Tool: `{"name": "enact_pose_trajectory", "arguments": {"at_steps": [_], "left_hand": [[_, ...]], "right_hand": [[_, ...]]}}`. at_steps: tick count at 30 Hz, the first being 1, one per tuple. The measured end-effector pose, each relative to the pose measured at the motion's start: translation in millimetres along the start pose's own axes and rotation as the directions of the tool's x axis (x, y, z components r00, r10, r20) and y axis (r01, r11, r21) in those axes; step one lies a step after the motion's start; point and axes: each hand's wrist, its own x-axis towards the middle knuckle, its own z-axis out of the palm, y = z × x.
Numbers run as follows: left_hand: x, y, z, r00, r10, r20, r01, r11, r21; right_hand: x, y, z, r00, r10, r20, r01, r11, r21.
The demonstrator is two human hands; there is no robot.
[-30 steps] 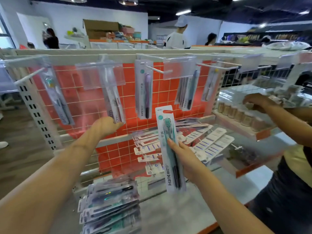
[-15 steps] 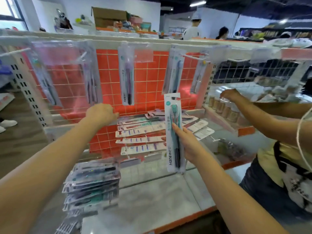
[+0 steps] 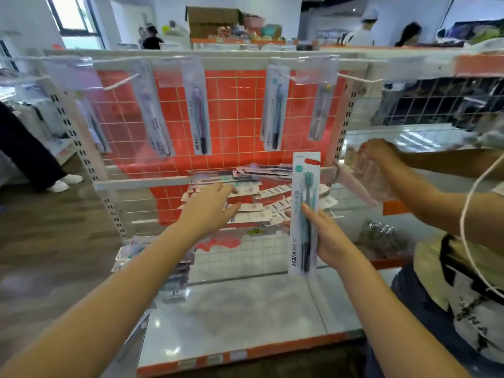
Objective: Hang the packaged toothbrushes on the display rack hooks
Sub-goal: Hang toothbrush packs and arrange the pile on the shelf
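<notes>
The right hand (image 3: 331, 238) grips a packaged toothbrush (image 3: 304, 214) upright by its lower half, in front of the shelf and well below the hooks (image 3: 289, 76) of the rack, while the left hand (image 3: 210, 208) reaches with relaxed fingers, holding nothing, over the loose toothbrush packs (image 3: 261, 192) on the shelf. I think the risk is at the hook: the hanging hole sits far above the grip, so the thin card may bend or miss the tip. The reaching hand could also push packs off the shelf.

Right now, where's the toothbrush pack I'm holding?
The toothbrush pack is upright in your right hand, right of centre in the head view, in front of the loose packs on the shelf.
</notes>
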Motion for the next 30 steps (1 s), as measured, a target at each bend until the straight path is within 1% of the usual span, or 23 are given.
{"name": "enact_pose_trajectory", "arguments": {"at_steps": [3, 5, 8, 12, 16, 18, 20, 27, 30], "left_hand": [[-15.2, 22.2, 21.8, 0.999, 0.038, 0.010, -0.037, 0.997, -0.061], [-21.5, 36.1, 34.6, 0.997, 0.068, 0.030, -0.064, 0.990, -0.127], [-25.8, 54.8, 54.1, 0.983, 0.159, 0.092, -0.138, 0.969, -0.203], [-26.3, 69.5, 76.8, 0.936, 0.306, 0.171, -0.274, 0.943, -0.191], [-26.6, 75.1, 106.7, 0.887, 0.382, 0.258, -0.345, 0.921, -0.180], [-28.1, 75.1, 126.8, 0.863, 0.396, 0.312, -0.350, 0.916, -0.194], [-28.1, 71.2, 147.2, 0.855, 0.394, 0.337, -0.339, 0.917, -0.211], [-17.5, 51.5, 229.7, 0.865, 0.350, 0.361, -0.263, 0.927, -0.268], [-10.1, 40.9, 273.0, 0.881, 0.316, 0.353, -0.228, 0.936, -0.269]], "right_hand": [[-17.5, 17.2, -25.8, 1.000, 0.005, -0.023, -0.005, 1.000, 0.009], [-28.8, 30.7, -43.3, 0.998, 0.035, -0.055, -0.034, 0.999, 0.021], [-41.9, 48.3, -70.7, 0.991, 0.073, -0.110, -0.069, 0.997, 0.038], [-55.6, 66.0, -96.4, 0.985, 0.061, -0.162, -0.052, 0.997, 0.062], [-58.2, 92.1, -113.2, 0.980, 0.073, -0.186, -0.068, 0.997, 0.034], [-55.8, 106.0, -121.6, 0.976, 0.078, -0.205, -0.073, 0.997, 0.035], [-50.9, 119.8, -129.8, 0.971, 0.096, -0.220, -0.091, 0.995, 0.035], [-14.4, 185.0, -159.7, 0.974, 0.156, -0.165, -0.159, 0.987, -0.002], [9.2, 214.7, -166.6, 0.976, 0.147, -0.160, -0.157, 0.986, -0.054]]}}
